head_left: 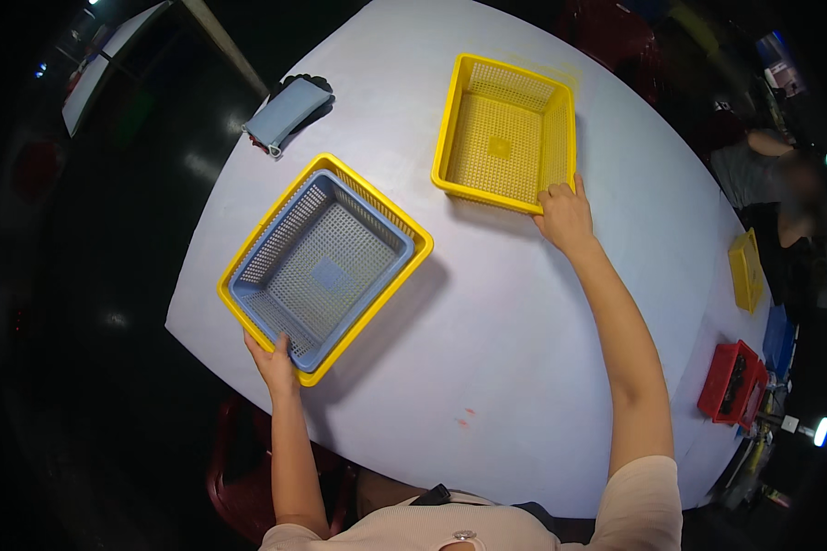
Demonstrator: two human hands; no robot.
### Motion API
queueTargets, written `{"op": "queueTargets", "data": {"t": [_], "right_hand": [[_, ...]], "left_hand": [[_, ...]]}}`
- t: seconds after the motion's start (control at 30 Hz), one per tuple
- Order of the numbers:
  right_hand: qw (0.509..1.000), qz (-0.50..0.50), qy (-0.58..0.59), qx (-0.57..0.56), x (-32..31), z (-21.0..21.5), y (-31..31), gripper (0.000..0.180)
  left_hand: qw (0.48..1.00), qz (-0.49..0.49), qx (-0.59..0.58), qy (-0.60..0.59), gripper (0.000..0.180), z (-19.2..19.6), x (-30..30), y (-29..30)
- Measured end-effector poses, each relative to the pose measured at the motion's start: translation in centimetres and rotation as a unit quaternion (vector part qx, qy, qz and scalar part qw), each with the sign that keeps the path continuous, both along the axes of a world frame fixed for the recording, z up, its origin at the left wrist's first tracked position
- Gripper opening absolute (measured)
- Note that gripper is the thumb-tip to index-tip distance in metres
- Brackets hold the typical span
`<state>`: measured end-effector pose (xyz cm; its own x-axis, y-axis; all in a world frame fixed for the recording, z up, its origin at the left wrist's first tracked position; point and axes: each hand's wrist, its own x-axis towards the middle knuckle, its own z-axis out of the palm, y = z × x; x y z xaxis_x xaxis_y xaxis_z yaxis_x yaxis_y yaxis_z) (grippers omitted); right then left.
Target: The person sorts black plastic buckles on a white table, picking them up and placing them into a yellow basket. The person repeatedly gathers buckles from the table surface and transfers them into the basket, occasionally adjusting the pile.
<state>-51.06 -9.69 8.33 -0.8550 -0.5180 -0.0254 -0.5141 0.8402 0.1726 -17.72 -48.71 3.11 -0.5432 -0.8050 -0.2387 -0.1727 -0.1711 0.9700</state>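
Observation:
On the left, a blue perforated basket [349, 237] sits nested inside a yellow basket [421, 241]. My left hand [276, 365] grips the near corner of this pair, thumb over the rim and fingers underneath or outside, partly hidden. A shadow beside the pair suggests it is tilted or raised off the white table [487, 367]. Farther off to the right stands another yellow basket [501, 129], with nothing in it. My right hand [565, 213] holds its near right corner, fingers curled over the rim.
A blue-grey pouch [289, 112] lies on something dark at the table's far left edge. Along the right edge are a red bin [731, 381] with dark items, a yellow bin [746, 271] and a blue one [779, 340]. Another person [753, 174] is beyond the right edge.

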Motion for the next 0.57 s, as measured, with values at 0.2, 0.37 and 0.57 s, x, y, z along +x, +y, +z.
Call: {"op": "queueTargets", "data": {"t": [0.2,0.37,0.57], "right_hand": [[0.976,-0.020,-0.199,0.083,21.7,3.2,10.7,0.032],[0.948,-0.157,-0.149,-0.232,33.3,5.7,15.1,0.052],[0.825,-0.456,-0.076,-0.324,36.8,-0.5,17.6,0.099]], "left_hand": [[0.996,-0.024,-0.081,-0.029,0.074,-0.2,-7.1,-9.4],[0.915,0.079,-0.384,-0.098,0.067,1.4,-5.3,-9.6],[0.900,-0.118,-0.420,-0.005,0.057,-3.9,1.0,7.6]]}}
